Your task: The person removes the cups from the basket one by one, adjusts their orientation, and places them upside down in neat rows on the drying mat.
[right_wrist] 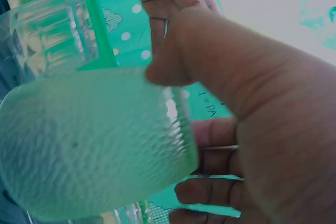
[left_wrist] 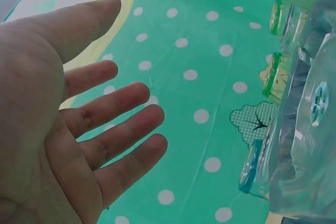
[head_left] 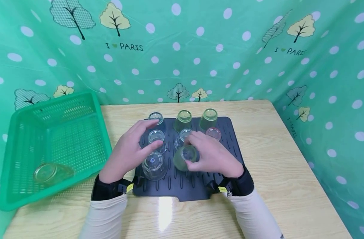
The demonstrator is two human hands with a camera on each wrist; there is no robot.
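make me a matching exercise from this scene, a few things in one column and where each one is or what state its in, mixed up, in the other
Column one:
1. left hand
2. right hand
3. basket
4. pink glass

Column two:
a. grips a green glass
b. upside down on the dark mat, right of the hands
c. fingers spread, holding nothing, over the clear glasses
d. tilted at the table's left, a glass lying in it

Pairs: 1-c, 2-a, 3-d, 4-b
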